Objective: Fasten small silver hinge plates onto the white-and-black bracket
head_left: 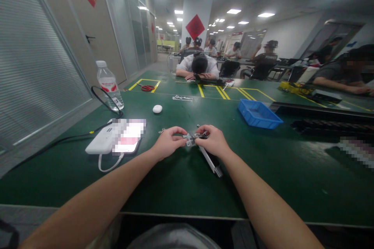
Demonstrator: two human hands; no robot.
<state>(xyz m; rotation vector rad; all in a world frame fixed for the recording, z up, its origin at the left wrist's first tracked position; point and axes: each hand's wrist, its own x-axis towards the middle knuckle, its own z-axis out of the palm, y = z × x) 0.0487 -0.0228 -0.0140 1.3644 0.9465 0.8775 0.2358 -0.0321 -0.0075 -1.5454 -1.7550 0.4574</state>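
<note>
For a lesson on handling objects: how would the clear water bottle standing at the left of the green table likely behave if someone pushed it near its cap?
The water bottle stands tall and narrow, so it would probably tip rather than slide. It looks like thin clear plastic, likely light and easily dented. Once on its round side it may roll across the table.

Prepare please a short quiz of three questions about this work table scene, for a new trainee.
1. True or false: both hands, the left hand and the right hand, pinch the small metal part together.
2. Which thing lies right of the hands? A) water bottle B) blue tray C) white power bank
3. Fill in: the table mat is ____ in colour.

Key: 1 true; 2 B; 3 green.
</note>
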